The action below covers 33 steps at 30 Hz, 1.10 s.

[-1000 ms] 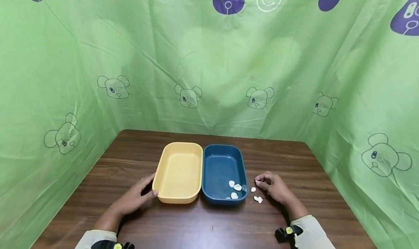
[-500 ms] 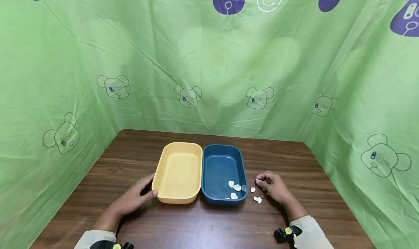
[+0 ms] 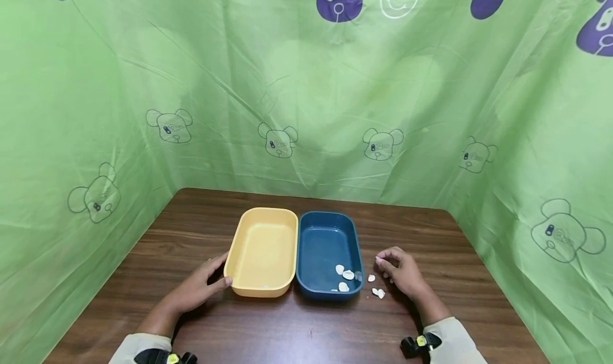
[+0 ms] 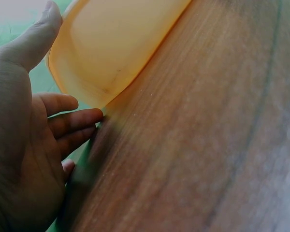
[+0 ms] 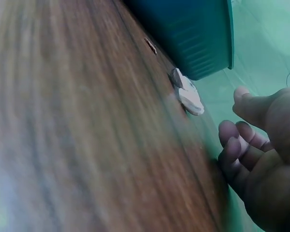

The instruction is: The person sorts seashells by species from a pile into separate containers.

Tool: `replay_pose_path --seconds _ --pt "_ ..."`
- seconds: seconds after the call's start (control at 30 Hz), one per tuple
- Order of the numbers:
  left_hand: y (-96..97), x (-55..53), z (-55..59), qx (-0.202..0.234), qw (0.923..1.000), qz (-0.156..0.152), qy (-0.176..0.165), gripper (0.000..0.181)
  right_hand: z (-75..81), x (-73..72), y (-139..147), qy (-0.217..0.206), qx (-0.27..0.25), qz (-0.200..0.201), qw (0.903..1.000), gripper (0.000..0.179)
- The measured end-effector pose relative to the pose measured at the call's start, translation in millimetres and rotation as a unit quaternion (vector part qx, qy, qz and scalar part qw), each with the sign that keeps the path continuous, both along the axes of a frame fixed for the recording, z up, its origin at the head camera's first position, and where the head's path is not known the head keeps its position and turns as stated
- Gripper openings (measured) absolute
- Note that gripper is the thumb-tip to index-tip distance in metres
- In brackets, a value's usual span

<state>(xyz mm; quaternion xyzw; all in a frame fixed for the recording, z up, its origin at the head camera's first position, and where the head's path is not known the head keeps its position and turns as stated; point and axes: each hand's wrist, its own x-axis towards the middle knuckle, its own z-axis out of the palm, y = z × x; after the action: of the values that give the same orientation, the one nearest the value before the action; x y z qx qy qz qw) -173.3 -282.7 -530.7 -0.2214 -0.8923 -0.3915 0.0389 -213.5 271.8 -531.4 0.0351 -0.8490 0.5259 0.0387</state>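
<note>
My left hand [image 3: 198, 289] lies at the near left corner of a yellow tray [image 3: 261, 292]. Its thumb touches the rim, and nearly straight fingers reach along the outer side; the left wrist view shows them at the lower corner of the tray [image 4: 121, 53]. To the right of a blue tray [image 3: 330, 296], my right hand [image 3: 404, 273] hovers low at the table with loosely bent fingers. In the right wrist view its thumb stands apart from the fingers [image 5: 229, 150], and I see nothing held. Small white shell-like pieces [image 3: 378, 293] lie near this hand.
The two trays stand side by side on a brown wooden table [image 3: 306, 332]. Several white pieces [image 3: 348, 274] lie at the near right of the blue tray, beside a translucent one [image 3: 358, 276]. A green patterned curtain [image 3: 311, 87] surrounds the table's back and sides.
The right hand's fingertips have lifted slightly and moved a little away from the white pieces. The left hand and both trays keep their places; the head view has shifted slightly.
</note>
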Motion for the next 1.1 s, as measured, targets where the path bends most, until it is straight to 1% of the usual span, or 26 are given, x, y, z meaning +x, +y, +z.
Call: replay_pose_path --seconds 0.13,0.33,0.4,0.53,0.63,0.8,0.93,1.1 --pt "0.1 -0.9 0.5 0.003 1.0 0.003 -0.004 0.073 5.9 -1.6 -1 0.025 -0.001 -0.004 0.9997 0.011" --pt "0.6 0.4 -0.7 -0.001 1.0 0.003 -0.003 0.073 15.4 -2.9 -2 0.087 0.036 -0.025 0.9952 0.007" --pt "0.9 0.7 -0.8 0.0 1.0 0.002 -0.004 0.073 19.2 -2.4 -4 0.098 0.044 -0.025 0.9939 0.008" --pt "1.5 0.7 0.4 0.007 1.0 0.001 -0.004 0.073 30.2 -2.0 -11 0.112 0.044 -0.015 0.9926 0.011" --pt "1.6 0.6 1.3 0.006 1.0 0.002 -0.001 0.073 41.0 -2.0 -19 0.119 0.04 -0.012 0.992 0.012" --pt "2.0 1.4 1.5 0.001 1.0 0.003 0.001 0.073 57.3 -1.5 -32 0.117 0.041 -0.004 0.9923 0.009" --pt "3.1 2.4 1.8 0.005 1.0 0.006 -0.003 0.072 67.5 -0.3 -42 0.112 0.034 0.006 0.9931 0.008" --pt "4.0 3.1 1.6 0.004 1.0 0.008 0.001 0.071 78.0 2.1 -59 0.112 0.021 0.024 0.9931 0.007"
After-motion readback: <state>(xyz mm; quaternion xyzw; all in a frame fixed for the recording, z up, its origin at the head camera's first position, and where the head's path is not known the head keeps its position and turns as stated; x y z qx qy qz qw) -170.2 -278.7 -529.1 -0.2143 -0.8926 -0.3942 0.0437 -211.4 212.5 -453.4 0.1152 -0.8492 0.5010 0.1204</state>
